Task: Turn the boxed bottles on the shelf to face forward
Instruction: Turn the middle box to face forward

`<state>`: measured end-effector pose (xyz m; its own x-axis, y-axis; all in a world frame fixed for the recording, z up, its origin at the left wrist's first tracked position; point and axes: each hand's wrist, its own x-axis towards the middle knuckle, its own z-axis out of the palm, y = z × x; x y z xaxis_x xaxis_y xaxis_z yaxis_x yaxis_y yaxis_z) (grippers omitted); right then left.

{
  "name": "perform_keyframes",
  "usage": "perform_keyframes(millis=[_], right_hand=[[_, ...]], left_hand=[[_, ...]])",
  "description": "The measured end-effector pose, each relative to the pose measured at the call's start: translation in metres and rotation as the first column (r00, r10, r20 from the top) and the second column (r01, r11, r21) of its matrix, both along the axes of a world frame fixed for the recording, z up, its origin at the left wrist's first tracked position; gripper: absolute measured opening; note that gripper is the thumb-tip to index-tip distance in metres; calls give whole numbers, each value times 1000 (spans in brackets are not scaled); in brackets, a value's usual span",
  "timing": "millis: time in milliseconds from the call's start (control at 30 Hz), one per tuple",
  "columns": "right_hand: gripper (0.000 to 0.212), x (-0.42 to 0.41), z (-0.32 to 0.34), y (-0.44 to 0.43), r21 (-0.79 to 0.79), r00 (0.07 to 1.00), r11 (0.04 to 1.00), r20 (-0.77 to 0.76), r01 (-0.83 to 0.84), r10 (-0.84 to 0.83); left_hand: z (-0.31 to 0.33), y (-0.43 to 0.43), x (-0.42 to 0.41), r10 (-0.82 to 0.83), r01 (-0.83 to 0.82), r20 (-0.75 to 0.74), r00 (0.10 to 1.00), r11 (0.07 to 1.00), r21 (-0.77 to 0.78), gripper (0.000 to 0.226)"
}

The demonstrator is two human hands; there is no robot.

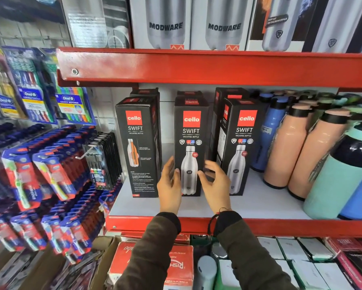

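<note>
Three black cello SWIFT bottle boxes stand upright on the white shelf [259, 201]. The left box [137, 147] shows a text panel with a small orange bottle picture. The middle box [190, 130] and the right box [242, 143] show the large steel bottle picture to the front. More black boxes stand behind them. My left hand [169, 186] touches the lower left edge of the middle box, fingers spread. My right hand [214, 183] hovers at its lower right edge, fingers apart; whether it touches the box I cannot tell.
Loose peach [284, 147], blue and mint [339, 181] bottles crowd the shelf's right. The red shelf above [197, 65] carries MODWARE boxes. Toothbrush packs [39, 170] hang at the left. Boxes fill the level below.
</note>
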<state>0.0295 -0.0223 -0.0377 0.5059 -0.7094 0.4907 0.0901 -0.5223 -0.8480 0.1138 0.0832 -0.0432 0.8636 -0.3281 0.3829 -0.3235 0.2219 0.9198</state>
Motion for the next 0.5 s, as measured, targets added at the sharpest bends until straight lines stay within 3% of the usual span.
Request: perform_keyframes(millis=[267, 400, 500], right_hand=[[23, -16, 3, 23, -47, 995, 999, 99, -20, 25], [27, -7, 2, 51, -92, 988, 990, 102, -103, 113], [36, 9, 3, 74, -21, 978, 982, 88, -186, 187]], left_hand=[[-1, 32, -22, 79, -78, 19, 997, 996, -38, 35], [1, 57, -23, 183, -178, 60, 981, 982, -69, 33], [3, 78, -12, 264, -256, 77, 962, 961, -101, 33]])
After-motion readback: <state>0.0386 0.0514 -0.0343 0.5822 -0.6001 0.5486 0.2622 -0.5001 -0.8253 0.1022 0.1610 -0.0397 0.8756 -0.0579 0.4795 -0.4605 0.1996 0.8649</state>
